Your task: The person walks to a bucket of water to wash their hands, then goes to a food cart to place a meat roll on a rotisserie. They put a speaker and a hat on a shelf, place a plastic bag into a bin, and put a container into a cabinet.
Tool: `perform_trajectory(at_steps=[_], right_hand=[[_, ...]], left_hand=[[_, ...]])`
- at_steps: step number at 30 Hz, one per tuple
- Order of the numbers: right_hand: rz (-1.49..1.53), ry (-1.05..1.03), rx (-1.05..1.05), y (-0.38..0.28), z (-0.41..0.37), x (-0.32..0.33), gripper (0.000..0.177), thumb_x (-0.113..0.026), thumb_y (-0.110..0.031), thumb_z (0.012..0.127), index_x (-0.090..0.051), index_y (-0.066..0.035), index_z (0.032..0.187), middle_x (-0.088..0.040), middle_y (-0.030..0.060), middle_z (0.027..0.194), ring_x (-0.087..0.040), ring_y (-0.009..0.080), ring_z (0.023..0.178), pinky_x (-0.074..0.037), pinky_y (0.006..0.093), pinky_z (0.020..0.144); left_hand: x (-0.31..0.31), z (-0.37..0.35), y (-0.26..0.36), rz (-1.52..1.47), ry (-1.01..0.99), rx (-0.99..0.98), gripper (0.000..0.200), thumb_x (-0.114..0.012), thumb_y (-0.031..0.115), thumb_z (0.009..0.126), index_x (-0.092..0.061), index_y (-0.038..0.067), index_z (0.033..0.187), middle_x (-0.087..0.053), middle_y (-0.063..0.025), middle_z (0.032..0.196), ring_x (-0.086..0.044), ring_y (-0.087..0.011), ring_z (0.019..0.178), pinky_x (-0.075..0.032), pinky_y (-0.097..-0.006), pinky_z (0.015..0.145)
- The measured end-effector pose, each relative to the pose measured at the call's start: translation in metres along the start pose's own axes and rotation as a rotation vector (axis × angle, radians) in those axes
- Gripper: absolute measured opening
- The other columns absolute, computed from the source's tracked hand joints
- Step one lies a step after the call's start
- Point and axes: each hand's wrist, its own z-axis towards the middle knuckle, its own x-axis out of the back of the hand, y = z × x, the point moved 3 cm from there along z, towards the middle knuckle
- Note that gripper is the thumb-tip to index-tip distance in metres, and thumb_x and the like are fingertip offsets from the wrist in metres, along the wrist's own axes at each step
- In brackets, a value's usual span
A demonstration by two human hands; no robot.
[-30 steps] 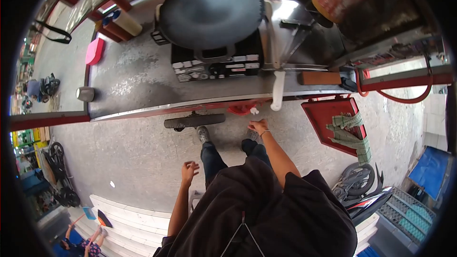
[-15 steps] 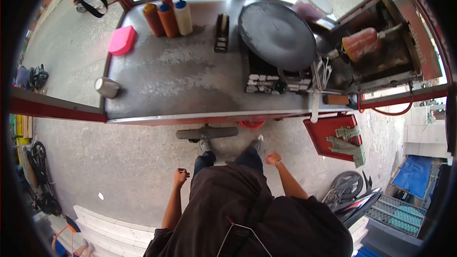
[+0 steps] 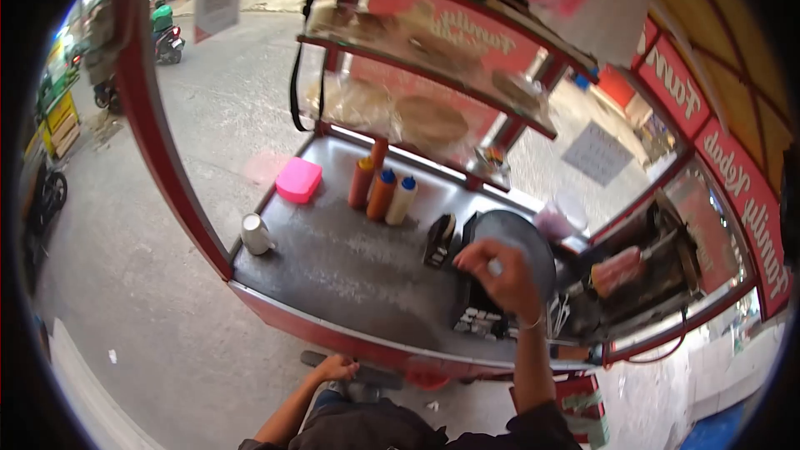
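My right hand [image 3: 500,277] is raised over the cart, fingers curled, with a ring on one finger and a bracelet at the wrist. It hovers in front of the round black griddle [image 3: 523,232], and I see nothing in it. My left hand [image 3: 337,367] hangs low by the red front edge of the steel counter [image 3: 333,271], fingers bent, just above a dark bar [image 3: 371,378]. It holds nothing that I can make out.
Three sauce bottles [image 3: 382,192], a pink box [image 3: 298,179], a metal cup [image 3: 256,234] and a black holder [image 3: 439,241] stand on the counter. Flatbreads [image 3: 429,121] lie on a glass shelf above. A kebab spit [image 3: 618,271] is at the right. A motorbike [image 3: 167,40] is parked on the street beyond.
The view has tipped up from the ground to the cart and street. My right hand rose from knee height to over the griddle. My left hand stayed low near the counter's front.
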Motion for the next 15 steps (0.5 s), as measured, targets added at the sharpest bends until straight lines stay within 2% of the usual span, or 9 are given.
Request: perform_trajectory(at_steps=[3,4,5,6,8,11,13,14,15], right_hand=[[-0.040,0.233,0.193,-0.040,0.073,0.020,0.008,-0.061,-0.008,0.085,-0.059,-0.003,0.090,-0.064,0.0041,0.083,-0.059,0.0080,0.071,-0.046,0.0222,0.064],[-0.033,0.235,0.175,-0.065,0.094,0.021,0.009,-0.061,-0.011,0.086,-0.058,-0.003,0.092,-0.064,0.0032,0.087,-0.061,0.0090,0.077,-0.047,0.0233,0.068],[-0.086,0.274,0.324,-0.068,0.119,0.023,0.013,-0.062,-0.013,0.086,-0.058,-0.004,0.095,-0.063,0.0029,0.091,-0.062,0.0107,0.083,-0.047,0.0257,0.073],[-0.069,0.296,0.355,-0.075,0.142,0.021,0.016,-0.062,-0.015,0.086,-0.057,-0.005,0.097,-0.063,0.0030,0.094,-0.062,0.0120,0.085,-0.048,0.0273,0.076],[-0.051,0.333,0.400,-0.086,0.188,0.025,0.019,-0.063,-0.017,0.086,-0.056,-0.004,0.098,-0.064,0.0042,0.095,-0.063,0.0138,0.086,-0.049,0.0283,0.077],[-0.249,0.490,0.463,-0.111,0.257,0.032,0.021,-0.063,-0.018,0.085,-0.054,-0.003,0.096,-0.064,0.0076,0.086,-0.065,0.0171,0.080,-0.050,0.0298,0.075],[-0.393,0.587,0.613,-0.119,0.301,0.047,0.022,-0.062,-0.018,0.085,-0.054,-0.002,0.097,-0.063,0.0097,0.090,-0.064,0.0200,0.080,-0.051,0.0320,0.071],[-0.392,0.610,0.608,-0.109,0.327,0.062,0.022,-0.062,-0.018,0.085,-0.054,-0.002,0.097,-0.063,0.0097,0.090,-0.064,0.0200,0.080,-0.051,0.0320,0.071],[-0.579,0.757,0.552,-0.096,0.353,0.081,0.028,-0.063,-0.024,0.084,-0.053,-0.001,0.096,-0.062,0.0116,0.093,-0.064,0.0225,0.081,-0.052,0.0345,0.071]], left_hand=[[-0.002,-0.008,0.014,-0.115,-0.088,-0.008,0.050,-0.055,0.048,0.085,-0.066,0.000,0.093,-0.068,-0.0104,0.072,-0.067,-0.0183,0.070,-0.051,-0.0316,0.070],[0.001,-0.013,0.022,-0.057,-0.095,-0.011,0.052,-0.052,0.049,0.086,-0.065,-0.001,0.093,-0.068,-0.0106,0.072,-0.067,-0.0191,0.069,-0.051,-0.0319,0.070],[0.008,-0.015,0.030,0.004,-0.105,-0.017,0.054,-0.050,0.051,0.087,-0.065,-0.001,0.093,-0.068,-0.0109,0.071,-0.067,-0.0199,0.069,-0.051,-0.0322,0.070],[0.017,-0.017,0.037,0.013,-0.097,-0.030,0.054,-0.050,0.051,0.087,-0.065,-0.001,0.093,-0.068,-0.0109,0.071,-0.067,-0.0199,0.069,-0.051,-0.0322,0.070],[0.033,-0.021,0.045,0.246,-0.198,-0.025,0.055,-0.049,0.051,0.089,-0.062,-0.001,0.099,-0.069,-0.0095,0.075,-0.067,-0.0211,0.077,-0.051,-0.0324,0.074],[0.070,-0.019,0.046,0.277,-0.256,-0.064,0.060,-0.048,0.056,0.087,-0.062,-0.001,0.100,-0.069,-0.0104,0.080,-0.067,-0.0213,0.077,-0.051,-0.0322,0.075],[0.103,-0.027,0.060,0.257,-0.361,-0.067,0.063,-0.047,0.058,0.088,-0.060,-0.002,0.103,-0.069,-0.0116,0.086,-0.067,-0.0195,0.080,-0.050,-0.0312,0.075],[0.123,-0.034,0.065,0.280,-0.364,-0.063,0.063,-0.047,0.058,0.088,-0.060,-0.002,0.103,-0.069,-0.0116,0.086,-0.067,-0.0195,0.080,-0.050,-0.0312,0.075],[0.139,-0.040,0.070,0.221,-0.403,-0.077,0.064,-0.046,0.058,0.088,-0.061,-0.003,0.102,-0.069,-0.0122,0.085,-0.067,-0.0199,0.078,-0.050,-0.0312,0.076]])
